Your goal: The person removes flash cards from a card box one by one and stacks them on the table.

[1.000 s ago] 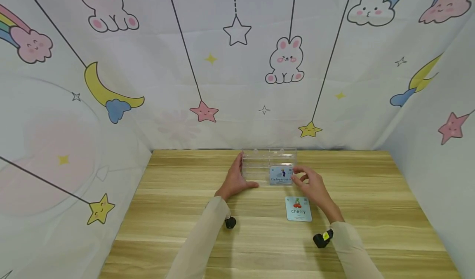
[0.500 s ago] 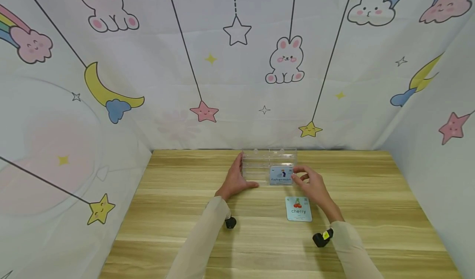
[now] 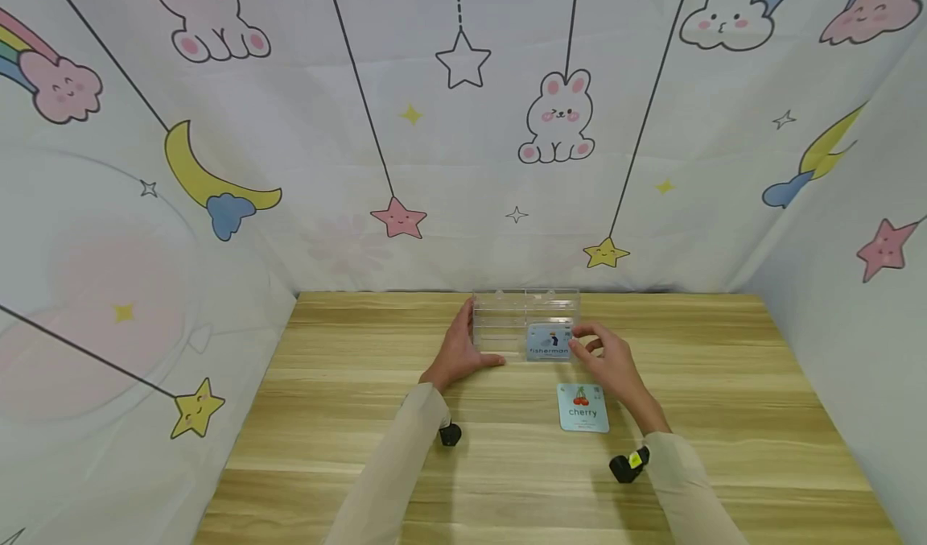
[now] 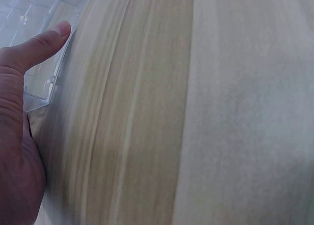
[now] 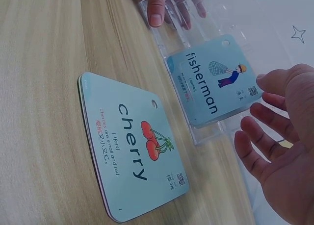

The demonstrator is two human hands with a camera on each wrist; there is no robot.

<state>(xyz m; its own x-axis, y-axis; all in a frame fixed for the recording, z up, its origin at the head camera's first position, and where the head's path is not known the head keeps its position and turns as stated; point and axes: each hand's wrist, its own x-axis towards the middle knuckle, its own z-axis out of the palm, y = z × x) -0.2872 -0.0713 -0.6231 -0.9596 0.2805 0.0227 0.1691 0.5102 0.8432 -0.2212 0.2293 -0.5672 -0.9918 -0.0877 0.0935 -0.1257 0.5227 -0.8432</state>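
**Fisherman flashcard [image 5: 216, 80] leans in a clear rack, pinched at one corner**

The card leans back in the front right compartment of the clear plastic rack [image 3: 500, 324], picture outward. The right hand [image 3: 608, 360] has its grip closed on the card's top right corner, by the QR code, presumably to guide it without hiding the word. The left hand [image 3: 461, 352] grips the rack's left end, thumb over the front rim and fingers at the side, likely so the light plastic cannot slide. Nearer the person, the cherry flashcard [image 5: 135, 146] tops a thin stack lying flat on the wooden counter [image 3: 311, 368]. A printed cloth backdrop [image 3: 290, 126] hangs behind.
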